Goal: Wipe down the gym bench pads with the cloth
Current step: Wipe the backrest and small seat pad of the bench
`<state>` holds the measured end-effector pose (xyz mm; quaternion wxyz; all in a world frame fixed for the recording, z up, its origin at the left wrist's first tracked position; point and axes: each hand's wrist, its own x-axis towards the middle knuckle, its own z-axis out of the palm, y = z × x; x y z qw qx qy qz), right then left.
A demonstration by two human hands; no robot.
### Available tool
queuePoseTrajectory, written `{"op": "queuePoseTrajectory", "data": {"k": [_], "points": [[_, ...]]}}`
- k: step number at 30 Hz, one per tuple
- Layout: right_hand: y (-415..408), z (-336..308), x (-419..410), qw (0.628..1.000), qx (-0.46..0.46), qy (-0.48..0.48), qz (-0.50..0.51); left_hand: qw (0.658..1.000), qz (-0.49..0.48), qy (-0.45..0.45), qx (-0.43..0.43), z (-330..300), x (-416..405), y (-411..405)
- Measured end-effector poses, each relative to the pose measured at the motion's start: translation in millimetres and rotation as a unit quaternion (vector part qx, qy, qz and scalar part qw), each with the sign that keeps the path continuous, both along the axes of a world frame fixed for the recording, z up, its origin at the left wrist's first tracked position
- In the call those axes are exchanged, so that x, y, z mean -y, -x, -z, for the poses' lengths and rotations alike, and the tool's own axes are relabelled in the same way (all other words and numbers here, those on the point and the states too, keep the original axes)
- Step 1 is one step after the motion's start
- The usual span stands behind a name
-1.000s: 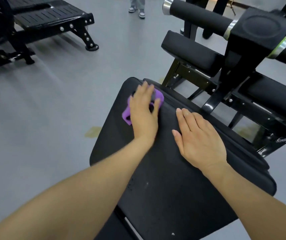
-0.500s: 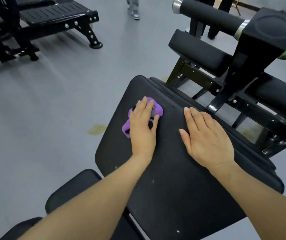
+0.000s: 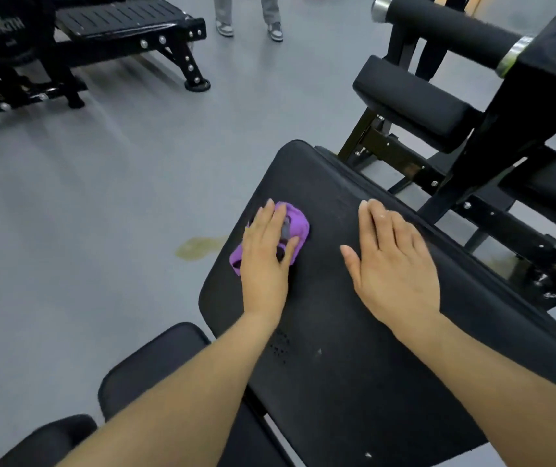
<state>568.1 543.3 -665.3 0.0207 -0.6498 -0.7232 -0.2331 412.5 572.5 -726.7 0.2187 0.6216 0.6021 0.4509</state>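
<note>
Far left there's another black gym machine [image 3: 128,32] with a footed frame, sitting on the grey floor [image 3: 101,197]. Just past it at the top, somebody's legs and sneakers [image 3: 249,26], and that's all you get of them. There's a yellowish stain [image 3: 199,247] on the floor, just off the left edge of the pad.

Then the main thing: a big black bench pad [image 3: 337,365], tilted across the middle, with a few pale specks on it. The left hand [image 3: 264,264] lies flat with fingers together, pressing a bunched-up purple cloth [image 3: 295,227] onto the pad near its left edge, up toward the far end. The cloth pokes out on both sides of the fingers.

The right hand [image 3: 394,264] is just resting palm-down on the same pad, fingers straight and close together, thumb out, holding nothing. It's near the cloth hand but not touching it.

On the right there's the black steel frame [image 3: 492,156], a smaller pad [image 3: 414,99] and a foam roller [image 3: 452,25] with a chrome collar.
</note>
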Motion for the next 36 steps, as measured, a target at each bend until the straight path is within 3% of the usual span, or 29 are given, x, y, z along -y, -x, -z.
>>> {"op": "queuePoseTrajectory", "data": {"k": [4,10,12,20,26,30,33,36], "points": [[0.5,5.5,-1.9,1.000,0.015,0.008,0.017,1.000,0.006,0.007,-0.019,30.0,37.4,15.7],[2.9,7.2,-2.5,0.999,0.027,-0.002,0.024,0.996,-0.081,0.013,0.034,-1.7,-48.8,18.9],[2.4,8.3,-2.4,0.999,0.029,-0.008,0.027,0.997,-0.070,0.006,0.041,-4.5,-57.0,21.5],[2.8,7.8,-3.2,0.999,0.026,-0.001,0.032,0.998,-0.048,0.024,0.013,29.6,28.3,16.8],[1.3,10.4,-2.7,0.999,0.031,-0.018,0.019,0.996,-0.083,0.020,0.025,-5.0,-56.1,28.4],[1.5,10.3,-2.3,0.999,0.027,-0.013,0.018,0.998,-0.052,0.015,0.040,15.0,-4.2,29.4],[1.9,7.6,-1.5,1.000,0.021,-0.001,0.019,0.996,-0.045,0.060,0.044,37.1,50.6,32.9],[3.8,8.4,-0.4,1.000,0.016,0.000,0.023,0.996,-0.047,0.075,0.025,40.8,52.8,34.4]]}}
